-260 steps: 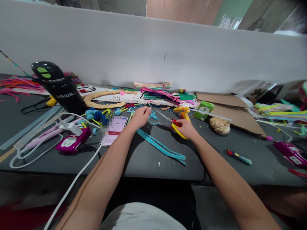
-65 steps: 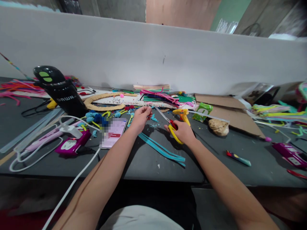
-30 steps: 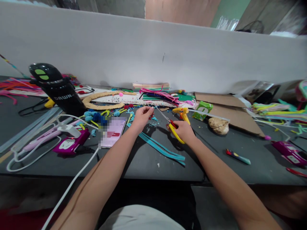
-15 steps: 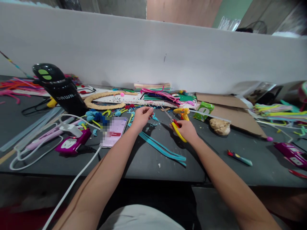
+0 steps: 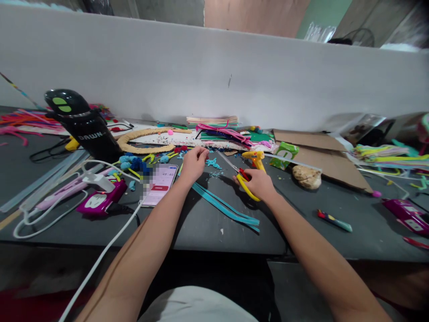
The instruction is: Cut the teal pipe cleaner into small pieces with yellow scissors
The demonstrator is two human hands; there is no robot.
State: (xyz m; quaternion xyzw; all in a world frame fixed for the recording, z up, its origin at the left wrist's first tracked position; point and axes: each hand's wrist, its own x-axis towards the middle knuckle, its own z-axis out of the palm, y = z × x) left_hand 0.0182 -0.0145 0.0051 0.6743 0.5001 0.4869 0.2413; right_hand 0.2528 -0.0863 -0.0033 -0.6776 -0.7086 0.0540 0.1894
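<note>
Head view: the left hand [image 5: 193, 165] now sits slightly further left than half a second ago and has rolled so that more of its back shows. The clump of small light-blue fuzzy pieces [image 5: 213, 163] is more fully in sight as a result, lying just beside the fingertips on the dark grey tabletop [image 5: 201, 237]. Left fingers are curled with tips drawn together; cannot tell whether anything is pinched between them. The right hand [image 5: 258, 183] is wrapped around the scissors with red-and-yellow plastic handles [image 5: 247, 188], whose metal blades have swung left so that the tip points toward the left hand, not visibly on any material. Blade gap too fine to judge. The long, thin light-blue strips [image 5: 224, 208] lie loose between the forearms, in the same place as before, one end close to the left wrist. The yellow glue gun [image 5: 254, 157] stands just behind the right hand, unmoved. Reading: a handling movement between cuts, judged from the blades being apart from the strips.
</note>
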